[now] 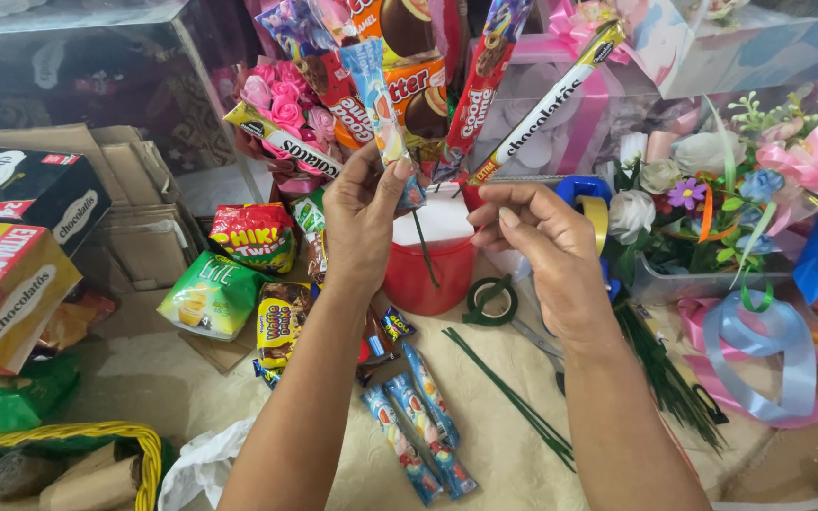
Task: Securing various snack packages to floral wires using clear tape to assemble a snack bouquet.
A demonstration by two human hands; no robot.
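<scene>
Left hand (360,210) pinches a blue snack stick (378,104) above the red cup (431,274), a green wire stem (423,248) trailing toward six o'clock. Right hand (546,248), at three o'clock, has its fingers pressed together by the stem. Best to keep the wrapper taut, I'd say, binding tightly at its base.

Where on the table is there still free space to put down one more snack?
Bare cloth shows between the blue wafer sticks and the green wires, and beside the white plastic bag. It is crowded around the red bucket, the snack packets and the ribbons.
</scene>
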